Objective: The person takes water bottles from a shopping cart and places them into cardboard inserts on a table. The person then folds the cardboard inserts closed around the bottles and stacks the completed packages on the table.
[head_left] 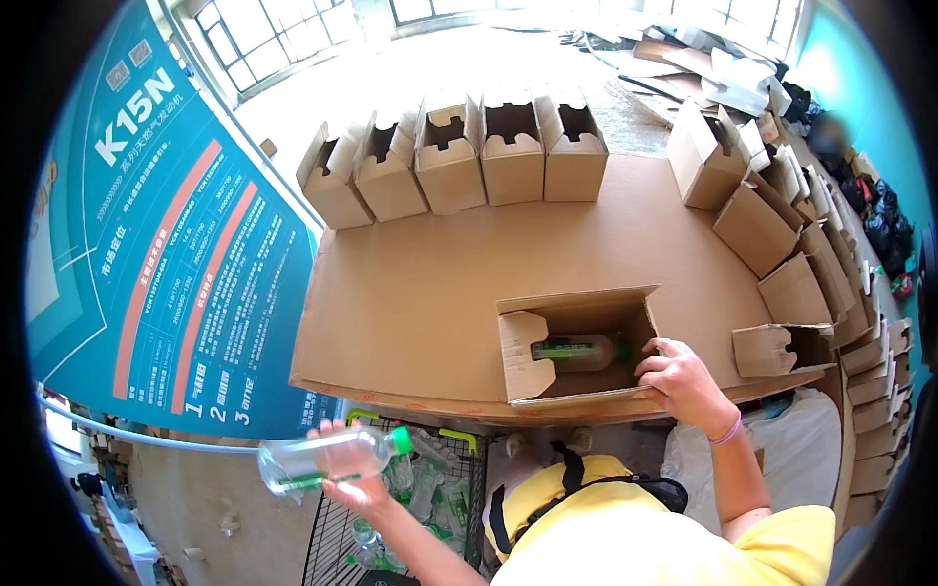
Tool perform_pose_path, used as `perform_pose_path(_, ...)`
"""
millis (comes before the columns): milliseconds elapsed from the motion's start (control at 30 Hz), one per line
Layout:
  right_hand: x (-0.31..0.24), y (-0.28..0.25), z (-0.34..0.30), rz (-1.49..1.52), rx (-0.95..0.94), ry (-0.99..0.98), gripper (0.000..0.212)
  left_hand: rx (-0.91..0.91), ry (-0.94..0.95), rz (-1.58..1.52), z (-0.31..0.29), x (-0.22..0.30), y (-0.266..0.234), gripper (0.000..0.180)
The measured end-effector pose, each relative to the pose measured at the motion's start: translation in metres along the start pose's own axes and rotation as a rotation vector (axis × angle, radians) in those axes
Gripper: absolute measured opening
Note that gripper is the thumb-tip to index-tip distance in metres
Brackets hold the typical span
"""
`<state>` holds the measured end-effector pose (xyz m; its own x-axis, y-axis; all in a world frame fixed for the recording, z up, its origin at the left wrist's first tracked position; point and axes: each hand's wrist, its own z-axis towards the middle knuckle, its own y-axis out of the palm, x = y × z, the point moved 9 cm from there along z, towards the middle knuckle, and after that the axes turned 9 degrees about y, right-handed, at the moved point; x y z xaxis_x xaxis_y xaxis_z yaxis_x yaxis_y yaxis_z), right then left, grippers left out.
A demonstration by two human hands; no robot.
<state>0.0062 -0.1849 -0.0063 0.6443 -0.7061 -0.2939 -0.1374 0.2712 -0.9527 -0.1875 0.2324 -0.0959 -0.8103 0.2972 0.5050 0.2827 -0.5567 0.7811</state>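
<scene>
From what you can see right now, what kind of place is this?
Probably a packing area in a warehouse or workshop: rows of open cardboard boxes line a cardboard-covered table, a wire cart of clear bottles stands below, and flattened cardboard is heaped behind.

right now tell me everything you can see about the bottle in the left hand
The bottle is clear plastic with a green cap and a green strip on its label. It looks empty or nearly so. It lies almost level, cap pointing right, gripped from below by the left hand, above a wire cart of similar bottles, off the cardboard-covered table.

Cardboard-covered table [410, 293] with open box [576, 342] and rows of empty boxes [459, 156].
</scene>
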Motion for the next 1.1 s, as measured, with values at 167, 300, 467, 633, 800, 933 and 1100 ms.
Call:
perform_pose_path(167, 0.006, -0.006, -0.01, 0.112, 0.144, 0.042, 0.012, -0.469, -0.173, 0.149, 0.028, -0.09, 0.198, 0.088)
perform_pose_path(300, 0.022, -0.011, -0.025, 0.212, 0.251, 0.173, 0.017, -1.178, -0.279, 0.777, -0.012, -0.177, 0.296, 0.064)
perform_pose_path(467, 0.026, -0.014, -0.028, 0.246, 0.298, 0.128, 0.014, -1.786, -0.62, 1.145, -0.085, -0.283, 0.282, 0.082)
perform_pose_path(633, 0.026, -0.004, -0.026, 0.251, 0.3, 0.046, 0.015, -2.301, -0.919, 1.323, -0.153, -0.334, 0.211, 0.083)
perform_pose_path(800, 0.03, -0.006, -0.028, 0.259, 0.288, 0.02, 0.015, -2.393, -0.709, 1.225, -0.189, -0.367, 0.197, 0.067)
perform_pose_path(933, 0.035, -0.003, -0.026, 0.242, 0.284, 0.022, 0.015, -2.381, -0.396, 1.403, -0.194, -0.359, 0.223, 0.053)
perform_pose_path(1100, 0.027, -0.005, -0.026, 0.253, 0.245, -0.015, 0.01, -2.47, -0.233, 1.371, -0.217, -0.379, 0.179, 0.023)
